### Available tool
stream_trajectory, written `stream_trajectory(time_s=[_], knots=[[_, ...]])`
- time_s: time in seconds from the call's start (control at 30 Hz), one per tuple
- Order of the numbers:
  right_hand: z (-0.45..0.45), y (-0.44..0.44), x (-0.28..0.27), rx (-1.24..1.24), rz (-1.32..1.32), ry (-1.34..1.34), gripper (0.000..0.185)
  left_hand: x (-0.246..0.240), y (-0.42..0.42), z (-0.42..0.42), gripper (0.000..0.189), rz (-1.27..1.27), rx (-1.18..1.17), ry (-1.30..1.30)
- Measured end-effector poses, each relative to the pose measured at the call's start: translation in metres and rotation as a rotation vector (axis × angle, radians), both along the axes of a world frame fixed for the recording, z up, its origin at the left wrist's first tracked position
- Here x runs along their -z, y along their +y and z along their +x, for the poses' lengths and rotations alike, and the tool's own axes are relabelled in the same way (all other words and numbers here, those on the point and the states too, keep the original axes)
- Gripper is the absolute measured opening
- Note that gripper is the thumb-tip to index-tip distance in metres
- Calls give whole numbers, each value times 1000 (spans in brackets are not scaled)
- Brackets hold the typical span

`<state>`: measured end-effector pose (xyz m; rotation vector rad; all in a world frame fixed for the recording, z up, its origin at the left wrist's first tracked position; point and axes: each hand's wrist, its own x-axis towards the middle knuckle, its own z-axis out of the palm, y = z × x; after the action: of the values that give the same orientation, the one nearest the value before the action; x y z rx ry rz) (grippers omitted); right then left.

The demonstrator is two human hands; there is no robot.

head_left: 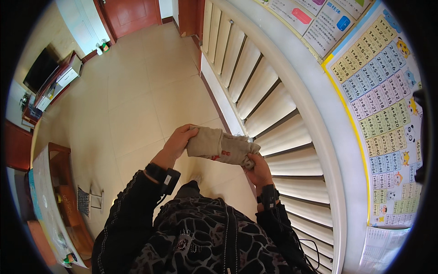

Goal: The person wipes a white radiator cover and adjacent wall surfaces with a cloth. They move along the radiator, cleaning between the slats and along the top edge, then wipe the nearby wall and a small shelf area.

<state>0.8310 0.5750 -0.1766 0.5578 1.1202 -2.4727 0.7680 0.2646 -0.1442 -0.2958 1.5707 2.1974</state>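
Observation:
A greyish-beige folded cloth [219, 145] with small red marks stretches between my two hands, above the floor and in front of my body. My left hand [179, 142] grips its left end, thumb lying on top. At the bunched right end, my right hand [257, 169] holds the cloth from below with the thumb against it. The fingers behind the cloth are mostly hidden. Each wrist carries a black strapped device.
A white radiator [287, 126] runs along the wall at my right, under a multiplication chart [379, 113]. On the left are a wooden table [48, 205], a small folding stool [89, 201] and a television [41, 70] by a low cabinet [68, 75]. A red door [131, 15] is beyond the tiled floor [133, 96].

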Motion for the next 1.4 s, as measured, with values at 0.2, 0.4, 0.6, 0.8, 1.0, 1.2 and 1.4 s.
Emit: stream_trajectory(time_s=[0.2, 0.4, 0.6, 0.8, 1.0, 1.2, 1.4], knots=[[-1, 5, 10, -4, -41, 7, 37, 9, 0, -9, 23, -430, 114, 259], [-3, -15, 1, -12, -32, 84, 36, 7, 14, -10, 22, -634, 92, 301], [-2, -55, -23, 113, 418, 111, 34, -1, 75, 10, 27, -517, 154, 483], [2, -58, -56, 151, 481, 313, 43, -16, 106, 21, 29, -44, 212, 371], [-3, -27, -60, 331, 81, 141, 45, -23, 91, 0, 33, -154, 97, 451], [2, -19, -68, 360, -161, 220, 46, -11, 113, 14, 46, 409, 378, -66], [4, -26, -71, 416, 81, 313, 50, -24, 143, 2, 43, 521, 193, 52]])
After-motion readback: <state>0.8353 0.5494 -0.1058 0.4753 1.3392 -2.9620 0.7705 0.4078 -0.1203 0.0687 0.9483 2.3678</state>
